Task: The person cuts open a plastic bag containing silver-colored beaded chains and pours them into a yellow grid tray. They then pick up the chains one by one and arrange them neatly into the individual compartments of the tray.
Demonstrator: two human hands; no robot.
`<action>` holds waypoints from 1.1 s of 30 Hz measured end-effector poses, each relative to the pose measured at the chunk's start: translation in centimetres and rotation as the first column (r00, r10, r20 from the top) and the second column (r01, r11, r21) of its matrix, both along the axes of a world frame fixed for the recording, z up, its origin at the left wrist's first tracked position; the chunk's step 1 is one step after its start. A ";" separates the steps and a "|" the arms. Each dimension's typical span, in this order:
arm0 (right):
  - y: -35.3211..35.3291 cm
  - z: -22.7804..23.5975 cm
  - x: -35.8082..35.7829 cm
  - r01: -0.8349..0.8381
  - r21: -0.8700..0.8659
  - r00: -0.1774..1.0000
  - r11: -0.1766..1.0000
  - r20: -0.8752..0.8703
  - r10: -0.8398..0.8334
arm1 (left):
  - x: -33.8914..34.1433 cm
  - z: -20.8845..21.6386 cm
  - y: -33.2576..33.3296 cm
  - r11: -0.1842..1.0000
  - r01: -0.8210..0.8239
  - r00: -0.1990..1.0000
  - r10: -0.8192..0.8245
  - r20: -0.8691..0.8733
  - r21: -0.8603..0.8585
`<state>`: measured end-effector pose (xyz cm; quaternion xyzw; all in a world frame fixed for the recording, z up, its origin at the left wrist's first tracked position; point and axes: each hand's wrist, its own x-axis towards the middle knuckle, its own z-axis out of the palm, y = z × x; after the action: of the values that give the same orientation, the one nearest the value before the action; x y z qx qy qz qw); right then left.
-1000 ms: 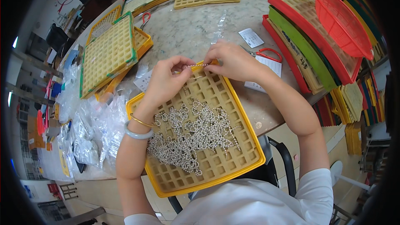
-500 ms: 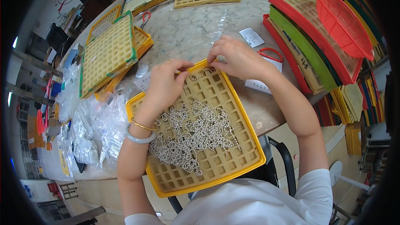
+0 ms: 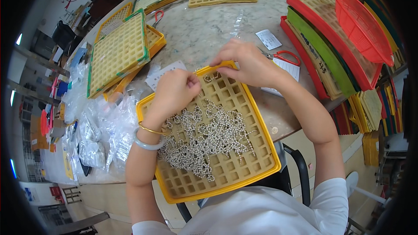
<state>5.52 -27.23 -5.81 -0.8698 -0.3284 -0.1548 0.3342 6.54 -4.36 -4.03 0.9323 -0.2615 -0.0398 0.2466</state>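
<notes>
Here, left hand (image 3: 176, 91) curled, right hand (image 3: 244, 63) bent at the tray (image 3: 278, 167) rim, grips unclear, chains (image 3: 209, 135) below both, marbled table (image 3: 196, 30) beyond, floor (image 3: 358, 165) lower right.

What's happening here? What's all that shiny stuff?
A person sits with silvery bead strands heaped on a yellow-rimmed tray full of little square pockets. The left hand is curled over the tray's far part; I can't tell if it's holding a strand. The right hand is at the far rim, with a short strand lying just below its fingertips. The tray's near end sticks out past the table's edge.
</notes>
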 end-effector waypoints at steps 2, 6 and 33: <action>0.9 0.4 -0.4 -0.059 0.094 0.991 0.994 -0.112 0.069 | 0.0 0.3 0.0 0.977 0.022 0.993 -0.045 -0.107 -0.213; 1.1 0.4 -0.8 -0.081 0.282 0.890 0.956 -0.412 0.197 | -0.1 0.9 -0.6 0.833 -0.043 0.931 -0.168 -0.325 -0.552; -1.5 2.6 -1.4 -0.078 -0.122 0.962 0.989 -0.269 0.042 | -0.7 -0.1 -0.6 0.962 0.046 0.984 -0.090 -0.155 -0.268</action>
<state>4.17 -28.77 -3.19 -0.8924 -0.3165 -0.0046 0.3217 5.81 -4.98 -4.12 0.8750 -0.2751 -0.0907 0.3879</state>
